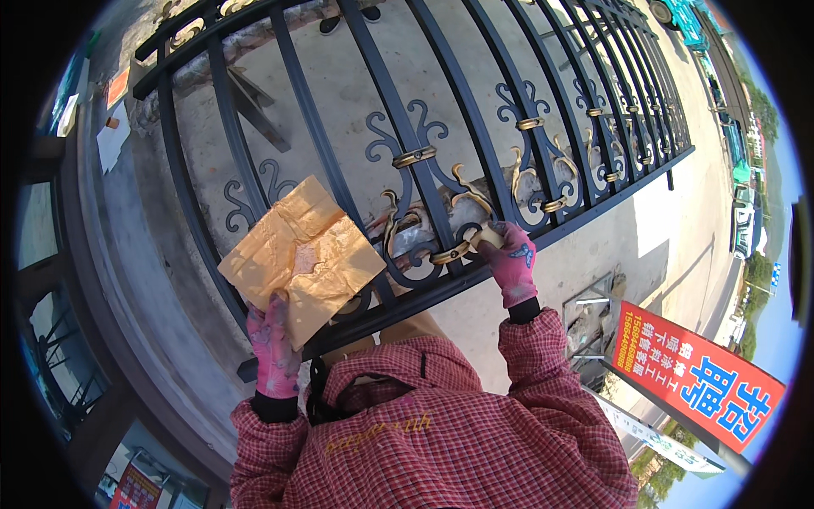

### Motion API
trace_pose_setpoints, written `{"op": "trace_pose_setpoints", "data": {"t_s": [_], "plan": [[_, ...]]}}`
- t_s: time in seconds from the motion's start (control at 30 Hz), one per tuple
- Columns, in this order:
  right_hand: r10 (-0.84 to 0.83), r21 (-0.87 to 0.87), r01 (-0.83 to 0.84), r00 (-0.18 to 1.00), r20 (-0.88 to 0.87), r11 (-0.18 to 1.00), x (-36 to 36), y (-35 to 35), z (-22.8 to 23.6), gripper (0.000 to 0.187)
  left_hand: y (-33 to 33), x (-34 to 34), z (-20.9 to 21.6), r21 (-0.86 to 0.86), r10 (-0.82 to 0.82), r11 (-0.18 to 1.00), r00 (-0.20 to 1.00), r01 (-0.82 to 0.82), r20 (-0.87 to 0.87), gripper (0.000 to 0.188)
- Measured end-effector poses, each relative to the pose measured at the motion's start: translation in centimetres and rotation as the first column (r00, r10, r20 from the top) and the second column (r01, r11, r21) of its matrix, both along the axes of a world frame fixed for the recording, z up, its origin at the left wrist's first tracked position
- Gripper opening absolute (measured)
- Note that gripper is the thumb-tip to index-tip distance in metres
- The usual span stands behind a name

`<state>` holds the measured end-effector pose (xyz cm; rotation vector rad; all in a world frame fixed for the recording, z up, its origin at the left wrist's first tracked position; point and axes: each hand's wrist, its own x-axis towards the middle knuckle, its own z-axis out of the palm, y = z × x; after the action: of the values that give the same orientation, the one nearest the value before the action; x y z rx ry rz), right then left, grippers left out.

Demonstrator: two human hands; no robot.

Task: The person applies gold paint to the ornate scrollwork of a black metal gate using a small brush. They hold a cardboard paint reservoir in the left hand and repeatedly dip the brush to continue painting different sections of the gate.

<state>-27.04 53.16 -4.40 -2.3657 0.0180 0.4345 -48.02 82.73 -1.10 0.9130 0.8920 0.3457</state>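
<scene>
My left hand, in a stained pink glove, is closed on the lower corner of a square, creased gold-coloured sheet, with a paler, pinkish patch near its middle. The sheet lies over the bars of a dark metal railing panel. My right hand, in a matching glove, pinches a small pale beige pad; whether it is sponge or cloth I cannot tell. That pad is against or right beside a gold collar on the scrollwork near the panel's close rail. Some scrolls also carry gold edges.
The panel stretches away to the far right, raised above concrete ground. Under it stands a metal support. A red sign board is at the right. White paper lies on the left ledge. Vehicles line the road at far right.
</scene>
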Motion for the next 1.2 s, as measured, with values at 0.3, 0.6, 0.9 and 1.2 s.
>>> {"op": "trace_pose_setpoints", "data": {"t_s": [0.3,0.6,0.9,1.2], "plan": [[0.082,0.002,-0.082,0.994,-0.066,0.997,-0.1,0.6,0.6,0.036,0.0,1.5,-0.5,0.008,-0.011,1.000,1.000,0.012,-0.022,0.039],[0.139,-0.173,-0.119,0.984,0.108,0.978,-1.7,1.7,0.6,0.033,0.6,2.2,0.4,0.019,-0.053,0.998,0.998,0.054,-0.031,0.042],[0.158,-0.265,-0.079,0.943,0.292,0.961,-3.9,3.6,0.6,0.033,4.0,0.0,-0.4,0.061,-0.124,0.990,0.992,0.125,-0.009,0.040],[0.153,-0.350,-0.037,0.939,0.309,0.936,-6.2,5.5,-0.2,0.038,7.6,-3.5,-1.6,-0.010,-0.132,0.991,0.991,0.132,0.035,0.038]]}}
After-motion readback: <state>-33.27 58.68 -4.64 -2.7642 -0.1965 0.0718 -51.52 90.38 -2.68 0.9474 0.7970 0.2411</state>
